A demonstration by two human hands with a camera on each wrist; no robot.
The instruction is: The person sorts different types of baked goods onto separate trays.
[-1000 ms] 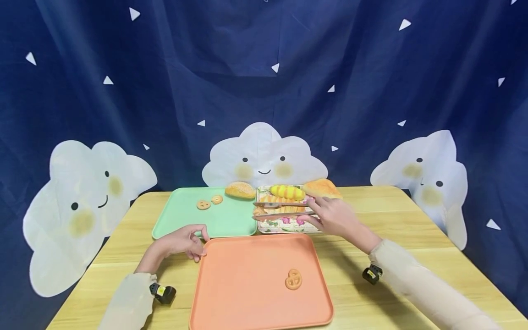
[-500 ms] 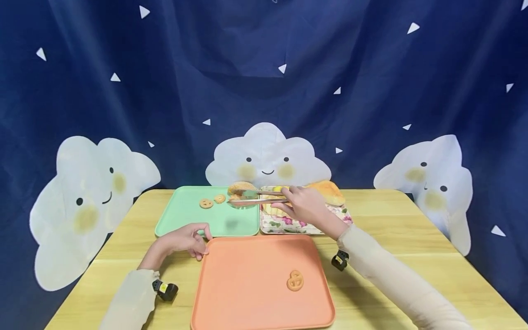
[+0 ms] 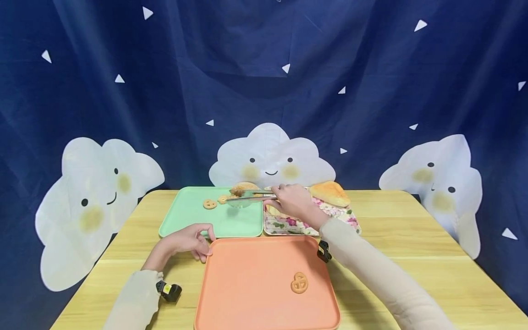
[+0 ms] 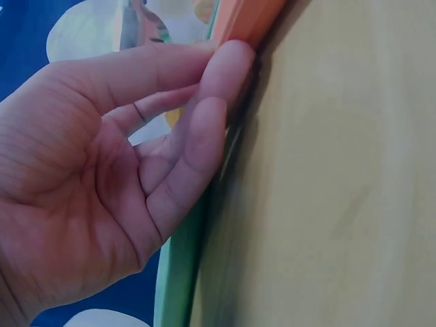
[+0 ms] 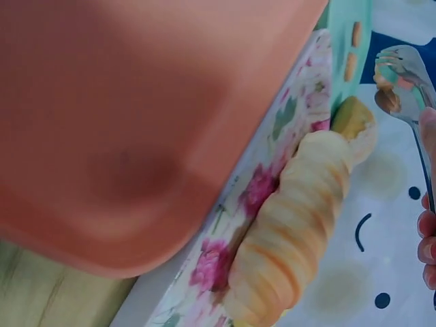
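My right hand (image 3: 294, 201) grips metal serving tongs (image 3: 264, 198), which reach left over the mint green tray (image 3: 181, 222). Their two ends stand apart in front of an oval bread roll (image 3: 249, 185) at the tray's back edge. Just left of the tips lie a small cookie (image 3: 222, 199) and a round cookie (image 3: 209, 204). In the right wrist view the tongs show a fork-shaped end (image 5: 407, 63) and a rounded end. My left hand (image 3: 187, 240) pinches the far left corner of the orange tray (image 3: 247, 284), on which a pretzel cookie (image 3: 299, 283) lies.
A flower-patterned tray (image 3: 321, 217) stands right of the green one, behind the orange tray. It bears a ridged cream-coloured pastry (image 5: 293, 225), and a golden wedge of bread (image 3: 330, 193) sits at its back right. A dark blue cloud-print curtain (image 3: 247, 91) hangs behind the table.
My right hand has moved the tongs left from above the flower-patterned tray to over the green tray, by the bread roll. My left hand stays at the orange tray's corner.
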